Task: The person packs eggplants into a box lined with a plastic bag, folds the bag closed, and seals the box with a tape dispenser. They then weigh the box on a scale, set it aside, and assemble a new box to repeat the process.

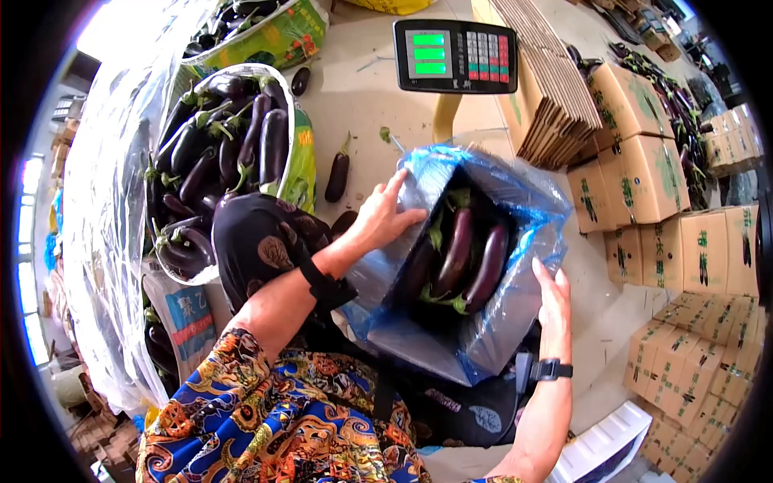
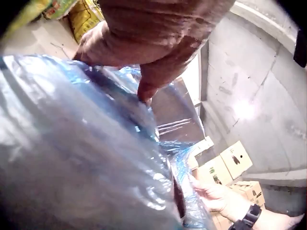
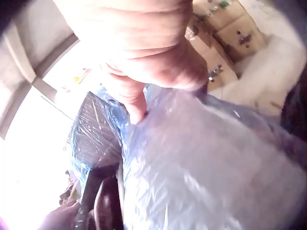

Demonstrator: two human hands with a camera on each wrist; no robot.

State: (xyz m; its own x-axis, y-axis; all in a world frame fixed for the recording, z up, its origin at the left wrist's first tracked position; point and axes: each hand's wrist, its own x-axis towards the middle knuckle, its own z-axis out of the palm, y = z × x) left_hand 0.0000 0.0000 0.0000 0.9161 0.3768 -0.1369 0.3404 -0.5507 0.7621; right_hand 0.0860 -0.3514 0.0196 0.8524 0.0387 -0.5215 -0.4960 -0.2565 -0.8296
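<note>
A box lined with a blue translucent plastic bag (image 1: 503, 322) stands between the person's legs, the bag folded over its rim. Several dark purple eggplants (image 1: 459, 249) with green stems lie inside. At the upper left rim, my left hand (image 1: 382, 213) rests on the plastic with extended fingers, thumb toward the opening. On the opposite side, my right hand (image 1: 554, 302) touches the bag's outer face, fingers pointing up along it. The right wrist view shows that thumb (image 3: 137, 112) pressing the plastic near the rim.
A scale display (image 1: 455, 56) stands beyond the box, beside stacked flat cardboard (image 1: 555, 105). At left is a lined basket (image 1: 302, 153) heaped with eggplants. One loose eggplant (image 1: 338, 173) lies on the floor. Printed cartons (image 1: 644, 177) are piled at right, near a white crate (image 1: 604, 451).
</note>
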